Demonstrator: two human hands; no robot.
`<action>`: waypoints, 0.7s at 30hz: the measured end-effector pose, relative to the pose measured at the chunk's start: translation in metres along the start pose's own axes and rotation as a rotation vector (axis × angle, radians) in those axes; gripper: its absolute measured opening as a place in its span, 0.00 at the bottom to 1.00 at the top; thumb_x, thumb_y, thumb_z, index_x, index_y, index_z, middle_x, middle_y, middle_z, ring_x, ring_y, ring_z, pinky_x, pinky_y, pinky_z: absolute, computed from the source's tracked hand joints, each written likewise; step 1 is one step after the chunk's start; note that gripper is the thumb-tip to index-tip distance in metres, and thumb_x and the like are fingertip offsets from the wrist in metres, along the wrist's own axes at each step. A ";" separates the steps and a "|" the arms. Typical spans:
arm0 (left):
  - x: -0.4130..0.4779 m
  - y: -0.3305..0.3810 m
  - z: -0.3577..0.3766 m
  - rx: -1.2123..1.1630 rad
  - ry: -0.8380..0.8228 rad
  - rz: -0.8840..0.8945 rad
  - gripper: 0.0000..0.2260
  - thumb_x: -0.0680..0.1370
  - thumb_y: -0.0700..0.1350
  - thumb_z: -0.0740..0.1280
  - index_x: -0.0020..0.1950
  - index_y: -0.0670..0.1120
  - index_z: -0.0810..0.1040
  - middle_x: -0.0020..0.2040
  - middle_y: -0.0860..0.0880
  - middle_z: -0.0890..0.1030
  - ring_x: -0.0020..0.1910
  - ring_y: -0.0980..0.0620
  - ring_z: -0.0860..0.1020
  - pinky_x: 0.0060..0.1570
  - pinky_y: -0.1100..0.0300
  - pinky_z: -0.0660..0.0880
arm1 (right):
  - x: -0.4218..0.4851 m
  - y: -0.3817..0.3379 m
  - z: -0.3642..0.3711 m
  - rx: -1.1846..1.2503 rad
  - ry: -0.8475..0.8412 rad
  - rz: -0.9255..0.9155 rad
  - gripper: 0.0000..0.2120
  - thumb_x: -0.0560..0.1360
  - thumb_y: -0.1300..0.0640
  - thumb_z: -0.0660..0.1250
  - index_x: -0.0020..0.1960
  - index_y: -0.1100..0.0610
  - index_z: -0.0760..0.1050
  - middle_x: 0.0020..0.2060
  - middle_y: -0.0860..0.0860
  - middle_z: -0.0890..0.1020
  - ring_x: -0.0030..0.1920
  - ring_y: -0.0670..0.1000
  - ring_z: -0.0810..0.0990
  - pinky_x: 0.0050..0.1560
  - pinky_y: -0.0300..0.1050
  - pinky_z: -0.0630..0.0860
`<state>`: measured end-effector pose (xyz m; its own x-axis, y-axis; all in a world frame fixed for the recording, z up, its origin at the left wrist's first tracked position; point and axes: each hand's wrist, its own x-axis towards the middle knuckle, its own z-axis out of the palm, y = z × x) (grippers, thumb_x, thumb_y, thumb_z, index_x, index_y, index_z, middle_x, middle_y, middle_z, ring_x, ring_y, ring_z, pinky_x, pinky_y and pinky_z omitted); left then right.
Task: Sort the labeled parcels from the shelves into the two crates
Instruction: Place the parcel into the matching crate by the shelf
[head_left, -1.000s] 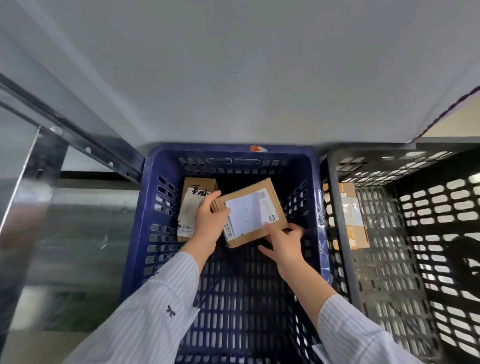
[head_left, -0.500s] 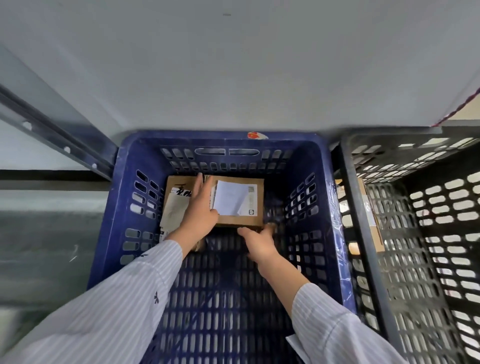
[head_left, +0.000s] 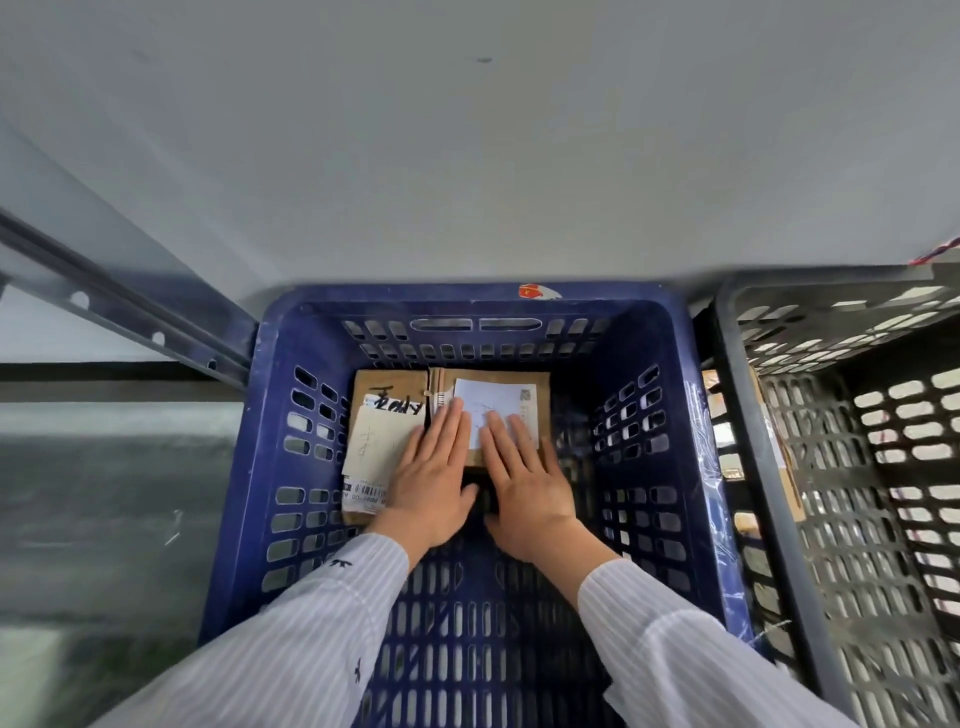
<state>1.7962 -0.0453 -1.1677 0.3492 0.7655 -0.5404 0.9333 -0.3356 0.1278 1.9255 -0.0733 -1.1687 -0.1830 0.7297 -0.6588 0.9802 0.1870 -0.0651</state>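
Head view: the blue crate (head_left: 270, 415) occupies the centre of the frame, with the grey crate (head_left: 753, 467) touching its wall at 3 o'clock. Two brown parcels lie flat on the blue crate's floor, against the wall at 12 o'clock, side by side and touching. The right parcel (head_left: 540, 387) carries a white label facing up; the left parcel (head_left: 379, 415) carries black handwriting and a white label with a barcode at its 6 o'clock end. The left hand (head_left: 431, 478) lies flat, fingers extended and together, palm down; its fingertips rest over the seam between the two parcels and its palm covers the corner of the left parcel at 5 o'clock. The right hand (head_left: 524, 467) lies flat in the same manner, fingers extended on the white label of the right parcel. Neither hand grips anything; both press on top, released. Both sleeves are white with thin stripes. Through the grey crate's wall, another brown parcel (head_left: 722, 415) is partly visible inside it. A metal shelf rail (head_left: 130, 322) runs at 9 to 10 o'clock.
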 end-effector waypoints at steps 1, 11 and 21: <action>0.000 0.001 0.000 -0.002 -0.005 -0.010 0.36 0.80 0.54 0.55 0.69 0.46 0.26 0.70 0.49 0.25 0.70 0.53 0.27 0.69 0.56 0.31 | 0.001 -0.002 0.000 -0.001 -0.018 0.006 0.42 0.80 0.46 0.55 0.73 0.57 0.25 0.66 0.52 0.21 0.66 0.53 0.22 0.73 0.56 0.35; -0.009 0.003 -0.052 0.012 -0.220 -0.049 0.35 0.79 0.53 0.57 0.77 0.46 0.37 0.76 0.50 0.33 0.75 0.53 0.35 0.72 0.54 0.34 | -0.013 0.031 -0.068 0.295 -0.169 -0.081 0.33 0.81 0.52 0.54 0.78 0.52 0.38 0.76 0.48 0.36 0.76 0.52 0.34 0.74 0.55 0.41; -0.087 0.016 -0.124 0.092 0.067 -0.077 0.34 0.80 0.51 0.57 0.77 0.52 0.37 0.75 0.48 0.30 0.74 0.49 0.32 0.72 0.49 0.35 | -0.118 0.027 -0.102 0.381 0.195 0.051 0.32 0.82 0.46 0.49 0.77 0.54 0.35 0.75 0.48 0.32 0.75 0.52 0.31 0.74 0.50 0.37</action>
<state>1.7908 -0.0491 -1.0161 0.2841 0.8251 -0.4884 0.9472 -0.3205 0.0094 1.9661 -0.0870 -1.0163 -0.1086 0.8490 -0.5171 0.9395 -0.0822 -0.3324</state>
